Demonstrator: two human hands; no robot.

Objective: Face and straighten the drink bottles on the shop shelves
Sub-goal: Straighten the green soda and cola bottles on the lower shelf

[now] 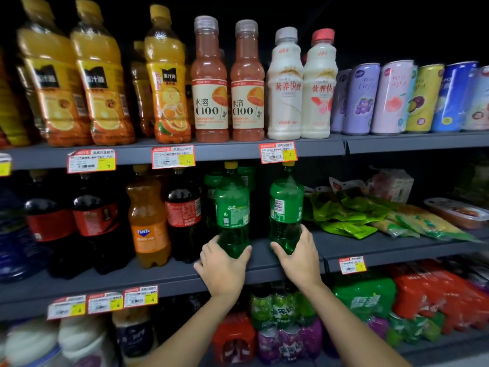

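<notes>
Two green soda bottles with yellow caps stand upright on the middle shelf (264, 263). My left hand (221, 266) grips the base of the left green bottle (232, 210), whose label shows small print and a code. My right hand (297, 256) grips the base of the right green bottle (285, 207), whose barcode side faces out. More green bottles stand behind them in the dark. To the left stand a cola bottle (184, 213) and an orange Fanta bottle (149, 223).
The top shelf carries orange juice bottles (105, 80), pink C100 bottles (210, 83), white milk drinks (285, 86) and cans (391, 99). Green snack packets (344, 213) lie right of the green bottles. Shrink-wrapped drink packs (365, 298) fill the bottom shelf.
</notes>
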